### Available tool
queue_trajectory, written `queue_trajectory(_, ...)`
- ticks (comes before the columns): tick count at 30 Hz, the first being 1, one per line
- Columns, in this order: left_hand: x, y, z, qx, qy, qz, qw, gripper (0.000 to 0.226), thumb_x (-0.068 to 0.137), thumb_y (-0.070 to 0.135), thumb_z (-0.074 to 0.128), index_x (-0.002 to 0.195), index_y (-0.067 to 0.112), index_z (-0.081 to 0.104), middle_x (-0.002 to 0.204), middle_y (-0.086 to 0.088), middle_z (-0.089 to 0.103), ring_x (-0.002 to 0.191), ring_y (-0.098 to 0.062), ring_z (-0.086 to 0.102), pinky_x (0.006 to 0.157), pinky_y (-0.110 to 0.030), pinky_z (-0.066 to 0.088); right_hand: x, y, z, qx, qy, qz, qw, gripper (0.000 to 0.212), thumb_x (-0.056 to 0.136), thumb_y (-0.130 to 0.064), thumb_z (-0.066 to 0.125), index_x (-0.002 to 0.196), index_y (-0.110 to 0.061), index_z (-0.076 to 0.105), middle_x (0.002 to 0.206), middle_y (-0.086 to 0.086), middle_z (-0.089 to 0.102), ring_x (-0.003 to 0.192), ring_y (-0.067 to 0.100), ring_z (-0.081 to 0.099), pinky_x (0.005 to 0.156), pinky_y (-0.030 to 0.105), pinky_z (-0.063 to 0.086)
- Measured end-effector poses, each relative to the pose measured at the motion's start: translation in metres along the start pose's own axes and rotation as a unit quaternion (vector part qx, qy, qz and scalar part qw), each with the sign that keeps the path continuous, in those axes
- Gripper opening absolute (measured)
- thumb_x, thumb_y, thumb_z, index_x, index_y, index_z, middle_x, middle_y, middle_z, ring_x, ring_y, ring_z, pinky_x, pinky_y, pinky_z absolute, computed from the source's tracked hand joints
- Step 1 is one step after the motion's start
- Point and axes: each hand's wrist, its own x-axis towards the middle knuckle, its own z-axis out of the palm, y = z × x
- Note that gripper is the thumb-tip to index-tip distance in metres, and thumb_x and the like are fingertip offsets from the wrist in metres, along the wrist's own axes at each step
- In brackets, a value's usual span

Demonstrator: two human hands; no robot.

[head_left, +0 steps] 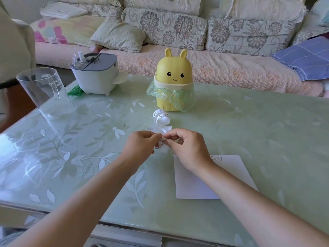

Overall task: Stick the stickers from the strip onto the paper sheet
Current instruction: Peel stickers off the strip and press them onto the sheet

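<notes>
A curled white sticker strip point(161, 118) with small cartoon stickers lies on the table in front of the yellow bin, its near end lifted between my hands. My left hand point(140, 146) pinches the strip's near end. My right hand point(187, 148) pinches the same end from the right, thumb and forefinger meeting at the strip. The white paper sheet point(231, 168) lies flat at the right under my right wrist, with two small stickers point(216, 158) stuck near its far edge.
A yellow rabbit-shaped bin point(173, 81) with a green bag liner stands behind the strip. A clear plastic cup point(46, 93) and a grey-white lidded container point(97, 75) stand at the far left. A sofa with cushions runs behind the green glass-topped table point(267, 132).
</notes>
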Motion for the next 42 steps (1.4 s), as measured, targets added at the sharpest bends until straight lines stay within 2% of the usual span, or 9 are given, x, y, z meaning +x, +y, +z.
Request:
queue_trajectory(3,-0.003,0.001,0.0,-0.022,-0.004,-0.015,1.0,0.022,0.091,0.033,0.061,0.084,0.02,0.077,0.085,0.002,0.075,0.063,-0.012,0.059,0.065,-0.022,0.045,-0.002,0.0,0.0,-0.028,0.002,-0.011,1.0,0.014,0.084,-0.025,0.08,0.097,-0.031,0.08,0.065,-0.03,0.065,0.051,0.005,0.049,0.059,0.019,0.043)
queue_trajectory(10,-0.005,0.004,-0.004,-0.054,-0.018,-0.051,0.997,0.017,0.089,0.03,0.064,0.082,0.02,0.075,0.084,0.001,0.074,0.064,-0.012,0.059,0.051,-0.017,0.037,-0.004,0.002,0.004,-0.132,0.051,-0.11,0.984,0.01,0.083,-0.026,0.079,0.091,-0.033,0.079,0.083,-0.017,0.072,0.059,-0.002,0.052,0.057,0.02,0.04)
queue_trajectory(16,-0.002,0.002,-0.001,-0.031,-0.001,-0.043,0.999,0.021,0.086,0.027,0.062,0.078,0.013,0.076,0.076,-0.006,0.071,0.062,-0.016,0.054,0.059,-0.023,0.04,-0.003,0.003,0.004,-0.148,0.05,-0.14,0.978,0.007,0.082,-0.026,0.078,0.083,-0.033,0.075,0.088,-0.015,0.066,0.055,0.004,0.046,0.054,0.027,0.043)
queue_trajectory(20,0.005,-0.004,0.002,0.125,0.062,0.028,0.99,0.025,0.087,0.029,0.057,0.074,0.011,0.07,0.05,0.004,0.051,0.048,-0.016,0.042,0.05,-0.024,0.034,-0.002,-0.001,0.001,-0.077,0.01,-0.092,0.993,0.014,0.082,-0.02,0.079,0.077,-0.032,0.073,0.086,-0.019,0.063,0.054,0.01,0.049,0.058,0.026,0.044)
queue_trajectory(24,0.007,-0.006,0.005,0.221,0.094,0.073,0.968,0.024,0.09,0.033,0.054,0.073,0.02,0.066,0.062,0.0,0.062,0.054,-0.019,0.053,0.052,-0.026,0.042,-0.001,-0.005,-0.011,-0.011,-0.021,0.003,1.0,0.016,0.084,-0.02,0.079,0.073,-0.03,0.072,0.066,-0.02,0.065,0.053,0.011,0.054,0.058,0.022,0.044)
queue_trajectory(27,0.007,-0.007,0.009,0.28,0.118,0.113,0.946,0.022,0.091,0.038,0.053,0.085,0.019,0.064,0.079,0.002,0.063,0.076,-0.021,0.06,0.063,-0.032,0.047,-0.002,-0.004,-0.022,0.044,-0.025,0.062,0.997,0.012,0.085,-0.016,0.078,0.076,-0.022,0.074,0.061,-0.006,0.066,0.05,0.014,0.059,0.05,0.022,0.045)
queue_trajectory(30,0.002,-0.005,0.015,0.29,0.15,0.152,0.933,0.028,0.09,0.041,0.057,0.106,0.018,0.051,0.097,0.005,0.052,0.093,-0.02,0.05,0.073,-0.032,0.038,-0.004,-0.001,-0.038,0.065,-0.024,0.107,0.992,0.007,0.085,-0.014,0.079,0.08,-0.014,0.074,0.059,-0.006,0.063,0.049,0.014,0.057,0.047,0.021,0.043)
queue_trajectory(33,-0.002,-0.001,0.024,0.3,0.173,0.246,0.905,0.027,0.089,0.034,0.059,0.107,0.016,0.049,0.099,0.003,0.051,0.095,-0.022,0.048,0.076,-0.031,0.037,-0.007,0.005,-0.056,0.067,-0.031,0.155,0.985,0.006,0.084,-0.015,0.08,0.082,-0.012,0.074,0.058,-0.008,0.064,0.05,0.015,0.056,0.043,0.017,0.039)
queue_trajectory(42,-0.012,0.0,0.079,0.315,-0.031,0.408,0.856,0.023,0.089,0.027,0.062,0.112,0.023,0.061,0.106,0.006,0.057,0.1,-0.017,0.052,0.079,-0.037,0.049,-0.018,0.039,-0.119,-0.011,-0.008,0.231,0.973,0.005,0.084,-0.017,0.077,0.082,-0.013,0.075,0.061,-0.009,0.068,0.049,0.011,0.058,0.045,0.024,0.04)
